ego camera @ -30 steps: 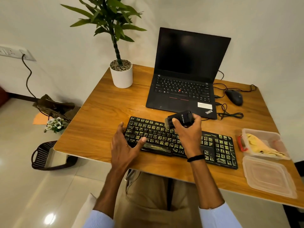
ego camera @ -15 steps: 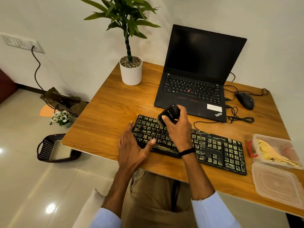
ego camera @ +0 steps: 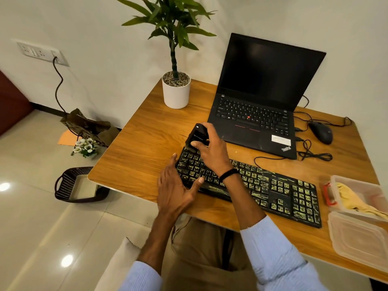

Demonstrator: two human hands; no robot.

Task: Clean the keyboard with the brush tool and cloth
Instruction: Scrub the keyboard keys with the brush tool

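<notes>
Brush tool (ego camera: 197,136) has shifted along the far key row, from about the middle of the keyboard (ego camera: 273,190) a second ago to its far-left corner now; the view has swung a bit too. Right hand (ego camera: 212,148) grips the brush's black body from above, thumb on the near face, bristles down on the top-left keys. Left hand (ego camera: 174,190) is flat and relaxed, fingers straight along the keyboard's left end, thumb resting on its front edge, bracing it and holding nothing. Keyboard lies along the front edge of the desk (ego camera: 147,143), a little skewed, just in front of the laptop (ego camera: 256,114). Keys carry yellowish streaks across the whole board, number pad included, so from this view I can't tell how much dirt has actually come off. Cloth (ego camera: 352,200), yellow, sits bunched in the open plastic box (ego camera: 378,192) near the desk's right edge, lid (ego camera: 357,242) lying in front of it at the front-right corner, both well apart from either hand. Judgement: brushing step in progress, maybe one row covered; remaining rows plus the whole cloth wipe still to do, so under halfway.
</notes>
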